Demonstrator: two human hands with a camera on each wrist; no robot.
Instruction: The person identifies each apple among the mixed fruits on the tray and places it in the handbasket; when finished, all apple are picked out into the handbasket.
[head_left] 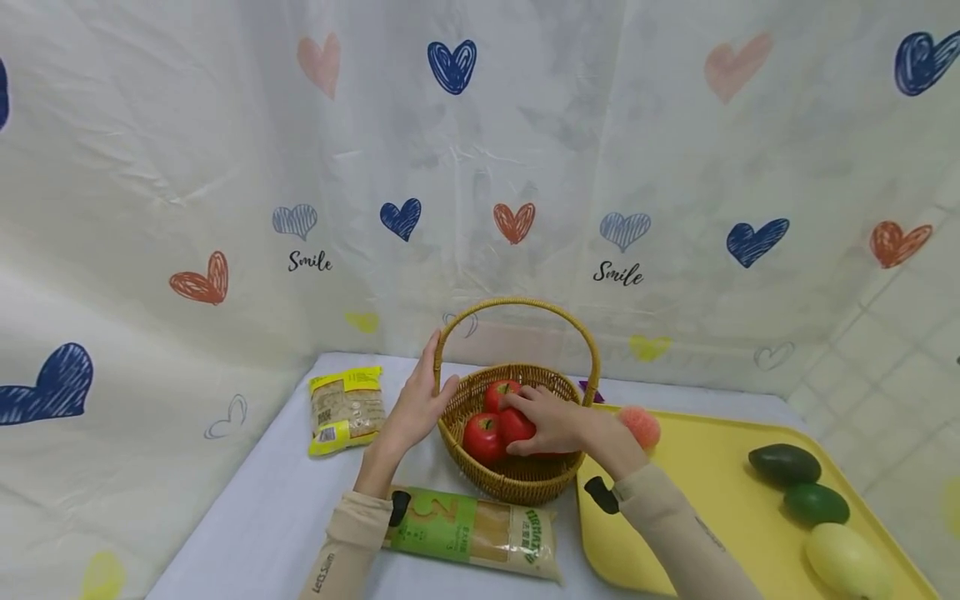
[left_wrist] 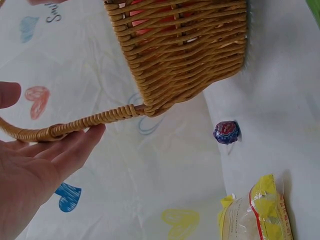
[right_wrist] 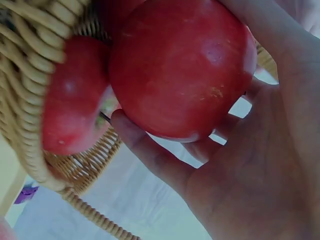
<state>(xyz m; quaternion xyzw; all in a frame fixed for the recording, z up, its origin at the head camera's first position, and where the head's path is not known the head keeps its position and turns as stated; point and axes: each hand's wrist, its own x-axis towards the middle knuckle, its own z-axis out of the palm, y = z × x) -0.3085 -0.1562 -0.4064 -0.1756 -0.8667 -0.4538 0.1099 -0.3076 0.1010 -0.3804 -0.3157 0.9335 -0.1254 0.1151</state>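
Observation:
A wicker basket (head_left: 517,488) with a tall arched handle (head_left: 517,302) stands on the white table and holds several red apples (head_left: 483,438). Against the left side of that handle lie the extended fingers of my left hand (head_left: 414,410); in the left wrist view its thumb is apart from the handle (left_wrist: 95,120). Inside the basket, my right hand (head_left: 553,422) grips a red apple (right_wrist: 182,70), fingers and thumb curved round it. Close beside this apple, another red apple (right_wrist: 75,95) rests against the woven wall.
A yellow tray (head_left: 720,454) to the right bears a pink peach (head_left: 642,427), a dark avocado (head_left: 783,464), a green fruit (head_left: 816,504) and a pale yellow fruit (head_left: 847,558). A pasta packet (head_left: 480,533) lies before the basket, a yellow bag (head_left: 347,408) to the left. A wrapped ball (left_wrist: 227,132) sits behind.

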